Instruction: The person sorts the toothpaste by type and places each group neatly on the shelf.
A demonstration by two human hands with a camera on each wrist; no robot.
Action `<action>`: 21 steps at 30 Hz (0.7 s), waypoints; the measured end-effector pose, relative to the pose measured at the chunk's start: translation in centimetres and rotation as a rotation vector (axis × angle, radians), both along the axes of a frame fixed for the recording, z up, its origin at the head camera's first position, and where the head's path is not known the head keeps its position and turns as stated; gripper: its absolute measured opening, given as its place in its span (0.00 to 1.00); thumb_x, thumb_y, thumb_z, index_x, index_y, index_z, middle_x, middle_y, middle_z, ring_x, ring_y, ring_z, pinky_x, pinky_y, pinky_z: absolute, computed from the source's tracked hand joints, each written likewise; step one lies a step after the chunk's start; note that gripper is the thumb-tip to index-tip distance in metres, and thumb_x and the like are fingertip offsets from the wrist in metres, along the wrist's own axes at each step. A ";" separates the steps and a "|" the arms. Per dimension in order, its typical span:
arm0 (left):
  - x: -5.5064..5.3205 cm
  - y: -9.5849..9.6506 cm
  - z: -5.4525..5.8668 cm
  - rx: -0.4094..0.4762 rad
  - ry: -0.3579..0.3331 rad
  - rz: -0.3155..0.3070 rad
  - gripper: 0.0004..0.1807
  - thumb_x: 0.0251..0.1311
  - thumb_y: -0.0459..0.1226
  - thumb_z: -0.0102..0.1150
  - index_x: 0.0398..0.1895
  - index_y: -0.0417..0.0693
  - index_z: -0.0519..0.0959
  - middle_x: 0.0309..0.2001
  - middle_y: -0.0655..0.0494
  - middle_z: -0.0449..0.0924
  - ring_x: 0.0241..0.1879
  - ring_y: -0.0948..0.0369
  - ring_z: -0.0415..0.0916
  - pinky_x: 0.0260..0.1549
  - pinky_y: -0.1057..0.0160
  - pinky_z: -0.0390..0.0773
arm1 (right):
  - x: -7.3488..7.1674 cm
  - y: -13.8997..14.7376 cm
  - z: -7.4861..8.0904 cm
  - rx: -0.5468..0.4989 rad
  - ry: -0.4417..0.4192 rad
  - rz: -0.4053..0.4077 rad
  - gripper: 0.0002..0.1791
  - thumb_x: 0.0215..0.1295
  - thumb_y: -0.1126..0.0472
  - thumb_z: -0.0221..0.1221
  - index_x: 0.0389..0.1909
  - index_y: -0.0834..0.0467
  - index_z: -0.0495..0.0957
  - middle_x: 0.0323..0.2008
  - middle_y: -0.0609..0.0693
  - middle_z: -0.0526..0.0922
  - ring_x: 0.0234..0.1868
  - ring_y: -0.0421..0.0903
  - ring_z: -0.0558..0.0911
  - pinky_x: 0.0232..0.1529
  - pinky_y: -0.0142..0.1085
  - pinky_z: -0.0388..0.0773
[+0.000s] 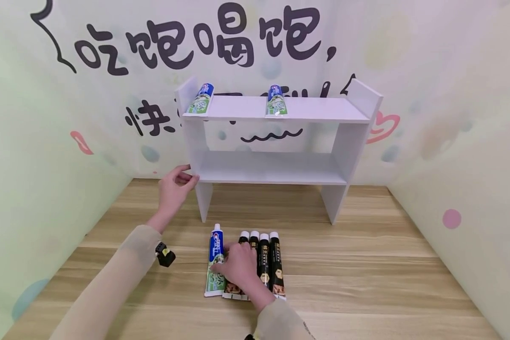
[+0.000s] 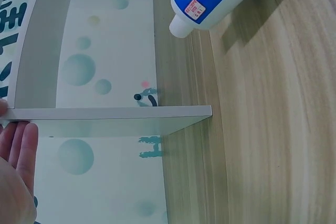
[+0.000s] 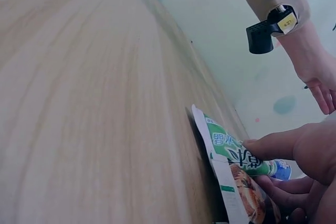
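A white two-tier shelf stands on the wooden table. My left hand holds the edge of its left side panel, thumb on one face and fingers on the other. In front of the shelf lies a blue and green toothpaste tube, its white cap toward the shelf. My right hand pinches this tube, with the thumb on its left side and the fingers on its right. Several black toothpaste tubes lie side by side immediately to the right, partly hidden beneath that hand.
On the shelf's top board lie two more blue and green toothpaste tubes, one at the left end and one near the middle. Printed walls enclose the table at the back and both sides.
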State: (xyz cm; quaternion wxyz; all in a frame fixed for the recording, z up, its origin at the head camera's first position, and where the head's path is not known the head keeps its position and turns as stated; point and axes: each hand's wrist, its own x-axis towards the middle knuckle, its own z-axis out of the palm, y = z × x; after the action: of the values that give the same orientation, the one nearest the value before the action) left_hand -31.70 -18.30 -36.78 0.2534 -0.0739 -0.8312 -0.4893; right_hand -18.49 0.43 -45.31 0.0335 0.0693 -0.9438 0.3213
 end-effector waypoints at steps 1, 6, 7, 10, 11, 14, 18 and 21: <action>0.0 0.0 0.0 0.000 0.002 -0.002 0.20 0.61 0.38 0.66 0.55 0.40 0.79 0.38 0.38 0.85 0.26 0.77 0.73 0.26 0.81 0.75 | 0.0 0.0 0.0 -0.005 0.004 0.001 0.21 0.44 0.48 0.76 0.36 0.56 0.85 0.18 0.41 0.74 0.36 0.46 0.70 0.40 0.38 0.62; -0.1 0.0 0.0 -0.002 0.004 -0.009 0.20 0.61 0.38 0.66 0.55 0.40 0.79 0.38 0.37 0.85 0.26 0.77 0.74 0.26 0.81 0.75 | 0.3 0.0 -0.1 0.001 0.047 -0.006 0.16 0.46 0.49 0.75 0.31 0.55 0.85 0.16 0.40 0.72 0.35 0.46 0.68 0.39 0.38 0.61; -0.1 0.0 0.0 0.000 0.003 -0.010 0.20 0.61 0.37 0.66 0.55 0.39 0.79 0.38 0.37 0.85 0.26 0.77 0.74 0.26 0.81 0.75 | 0.3 0.0 -0.1 0.006 0.053 -0.008 0.17 0.47 0.49 0.74 0.33 0.55 0.86 0.16 0.40 0.72 0.35 0.45 0.68 0.39 0.37 0.61; -0.1 0.0 0.0 0.002 -0.004 -0.008 0.20 0.61 0.37 0.66 0.55 0.39 0.79 0.38 0.37 0.85 0.26 0.77 0.74 0.26 0.81 0.76 | 0.5 -0.1 -0.2 0.033 0.043 -0.006 0.22 0.48 0.45 0.74 0.39 0.55 0.86 0.16 0.40 0.72 0.35 0.45 0.67 0.39 0.37 0.60; -0.1 0.0 0.0 0.004 -0.007 -0.009 0.20 0.61 0.37 0.66 0.55 0.39 0.79 0.38 0.37 0.85 0.26 0.77 0.74 0.26 0.81 0.76 | 0.6 -0.1 -0.2 0.050 0.040 -0.003 0.26 0.47 0.43 0.74 0.42 0.56 0.86 0.18 0.41 0.74 0.35 0.46 0.67 0.39 0.37 0.60; -0.1 0.0 0.0 0.001 -0.004 -0.012 0.20 0.61 0.37 0.66 0.55 0.39 0.79 0.38 0.37 0.85 0.26 0.77 0.73 0.26 0.81 0.76 | 0.7 -0.3 -0.2 0.140 0.027 0.006 0.35 0.42 0.34 0.74 0.46 0.55 0.84 0.24 0.43 0.81 0.38 0.47 0.69 0.41 0.40 0.64; 0.0 0.0 0.0 -0.001 0.012 -0.016 0.20 0.61 0.36 0.66 0.55 0.38 0.79 0.37 0.36 0.85 0.25 0.78 0.73 0.26 0.81 0.76 | 0.8 -0.7 -0.1 0.252 0.028 0.006 0.36 0.36 0.29 0.73 0.38 0.54 0.84 0.27 0.43 0.82 0.39 0.47 0.70 0.42 0.41 0.67; 0.0 0.0 0.0 -0.005 0.019 -0.009 0.19 0.60 0.36 0.66 0.54 0.38 0.79 0.37 0.37 0.85 0.25 0.79 0.72 0.26 0.82 0.75 | 0.8 -1.0 0.1 0.291 0.027 0.013 0.31 0.36 0.31 0.74 0.28 0.53 0.81 0.21 0.42 0.76 0.33 0.46 0.68 0.39 0.39 0.66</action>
State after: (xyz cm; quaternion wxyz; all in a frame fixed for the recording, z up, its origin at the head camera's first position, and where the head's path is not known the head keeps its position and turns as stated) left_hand -31.73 -18.34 -36.79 0.2588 -0.0829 -0.8298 -0.4874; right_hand -17.65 -0.59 -45.19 0.0338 0.0837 -0.9795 0.1801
